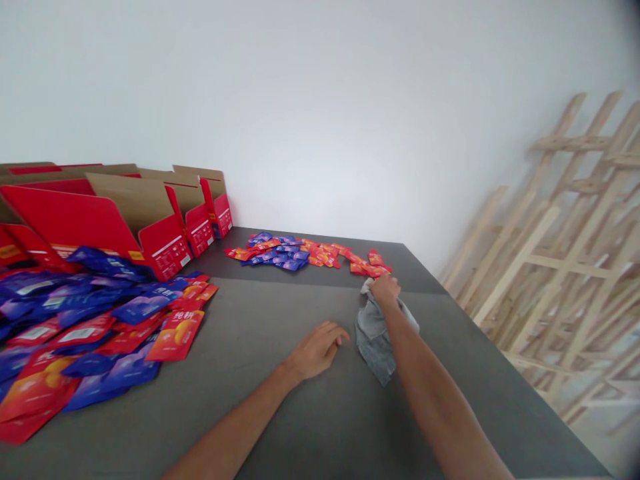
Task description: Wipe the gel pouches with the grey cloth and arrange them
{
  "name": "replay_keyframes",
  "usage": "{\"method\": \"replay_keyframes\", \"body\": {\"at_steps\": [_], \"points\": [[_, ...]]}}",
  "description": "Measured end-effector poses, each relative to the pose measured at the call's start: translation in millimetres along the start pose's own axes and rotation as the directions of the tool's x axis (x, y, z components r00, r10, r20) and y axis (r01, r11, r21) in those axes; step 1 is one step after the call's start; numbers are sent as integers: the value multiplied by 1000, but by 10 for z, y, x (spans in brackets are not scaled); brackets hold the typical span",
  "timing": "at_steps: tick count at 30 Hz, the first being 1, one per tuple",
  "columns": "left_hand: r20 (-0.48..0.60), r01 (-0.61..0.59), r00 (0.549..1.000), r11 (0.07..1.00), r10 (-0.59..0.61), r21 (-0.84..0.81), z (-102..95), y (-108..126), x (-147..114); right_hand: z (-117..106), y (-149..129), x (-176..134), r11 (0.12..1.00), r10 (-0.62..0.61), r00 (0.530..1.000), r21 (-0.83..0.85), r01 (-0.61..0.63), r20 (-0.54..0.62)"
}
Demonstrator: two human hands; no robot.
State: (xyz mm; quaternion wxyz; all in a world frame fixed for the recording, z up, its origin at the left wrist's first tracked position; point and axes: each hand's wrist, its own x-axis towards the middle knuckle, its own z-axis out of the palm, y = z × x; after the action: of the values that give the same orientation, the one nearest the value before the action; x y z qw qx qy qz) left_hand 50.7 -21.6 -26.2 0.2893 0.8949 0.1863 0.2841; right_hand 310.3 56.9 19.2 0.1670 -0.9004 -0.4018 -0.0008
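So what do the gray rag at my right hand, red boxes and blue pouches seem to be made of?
Gray rag: probably soft, matte fabric, judging by its loose folds.
Red boxes: likely cardboard, printed red outside, with plain brown inner faces.
Blue pouches: apparently plastic or foil film, somewhat glossy, given their highlights and crinkles.

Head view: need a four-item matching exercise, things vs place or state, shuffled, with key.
Things:
1. grey cloth
2. left hand
3. red boxes
4. wooden frames

Place or state:
A. flaps up, at the left of the view
B. holding nothing, fingers loosely curled
C. at the right edge of the view, beyond the table
D. under the right hand

Pairs: 1-D, 2-B, 3-A, 4-C
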Motion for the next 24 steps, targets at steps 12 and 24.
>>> {"method": "replay_keyframes", "body": {"at_steps": [12,24], "points": [[-100,252,932,822,-348,-511,-10,-193,93,-257,135,-745,996,-84,996,-26,84,-4],[-53,59,719,138,-693,-989,3,-107,132,-211,-65,-1771,535,-802,598,445,718,0]]}}
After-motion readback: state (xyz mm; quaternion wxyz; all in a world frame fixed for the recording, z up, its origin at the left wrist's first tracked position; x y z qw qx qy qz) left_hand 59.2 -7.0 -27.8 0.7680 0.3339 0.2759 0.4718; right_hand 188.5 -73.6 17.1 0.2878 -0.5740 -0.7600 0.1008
